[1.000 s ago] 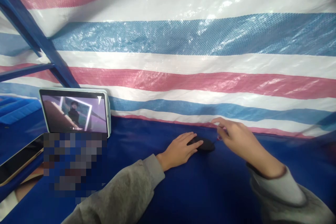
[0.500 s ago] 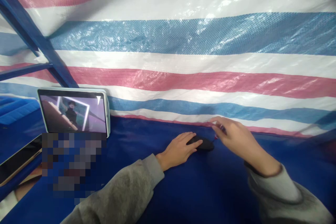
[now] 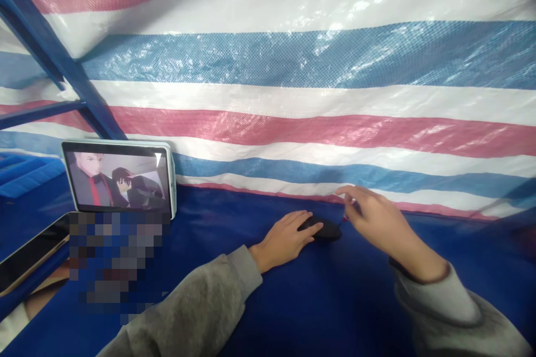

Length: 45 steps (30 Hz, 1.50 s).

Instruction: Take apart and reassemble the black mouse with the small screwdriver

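Note:
My left hand (image 3: 288, 234) lies over the left end of a black computer mouse (image 3: 329, 228) on the blue tabletop, fingers and thumb closed on it. To the right, my right hand (image 3: 368, 215) is raised beside the mouse, its fingers bent. Between thumb and fingers, a thin tool like a small screwdriver (image 3: 345, 216) shows only as a reddish bit and a fine shaft toward the mouse's right end. The rest of that tool is hidden behind the fingers.
A tablet (image 3: 119, 178) playing an animated video stands at the left. A phone (image 3: 36, 251) lies by a blurred-out patch. Blue bins (image 3: 29, 173) are beyond it. A blue metal frame (image 3: 71, 78) and a striped plastic sheet (image 3: 293, 56) close off the back.
The picture on the tablet has changed. My right fingers have shifted slightly, and less of the thin tool shows between them. My left hand and the mouse stay in place.

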Available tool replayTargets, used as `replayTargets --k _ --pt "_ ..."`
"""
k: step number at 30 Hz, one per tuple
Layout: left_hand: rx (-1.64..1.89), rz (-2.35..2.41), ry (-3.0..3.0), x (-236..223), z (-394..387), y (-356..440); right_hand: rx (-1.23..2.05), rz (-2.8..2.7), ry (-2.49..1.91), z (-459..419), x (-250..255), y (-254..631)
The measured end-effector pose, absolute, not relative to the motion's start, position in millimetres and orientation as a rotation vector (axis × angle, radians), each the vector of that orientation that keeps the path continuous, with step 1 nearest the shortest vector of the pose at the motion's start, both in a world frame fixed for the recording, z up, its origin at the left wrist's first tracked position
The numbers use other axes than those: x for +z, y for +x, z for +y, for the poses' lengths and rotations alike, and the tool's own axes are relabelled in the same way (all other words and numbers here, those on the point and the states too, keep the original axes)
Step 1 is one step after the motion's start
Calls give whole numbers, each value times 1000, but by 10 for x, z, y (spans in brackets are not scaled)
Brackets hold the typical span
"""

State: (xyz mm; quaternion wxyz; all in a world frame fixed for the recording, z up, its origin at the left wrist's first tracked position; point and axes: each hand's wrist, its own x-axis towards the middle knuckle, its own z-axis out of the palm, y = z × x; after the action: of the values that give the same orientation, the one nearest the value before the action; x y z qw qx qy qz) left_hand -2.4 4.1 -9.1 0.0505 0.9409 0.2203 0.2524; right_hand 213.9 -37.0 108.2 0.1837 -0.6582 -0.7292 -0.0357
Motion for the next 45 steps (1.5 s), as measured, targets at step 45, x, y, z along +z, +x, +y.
replayTargets --k 45 --pt "793 665 2840 -100 43 -25 -231 -2050 -1898 -384 1095 2099"
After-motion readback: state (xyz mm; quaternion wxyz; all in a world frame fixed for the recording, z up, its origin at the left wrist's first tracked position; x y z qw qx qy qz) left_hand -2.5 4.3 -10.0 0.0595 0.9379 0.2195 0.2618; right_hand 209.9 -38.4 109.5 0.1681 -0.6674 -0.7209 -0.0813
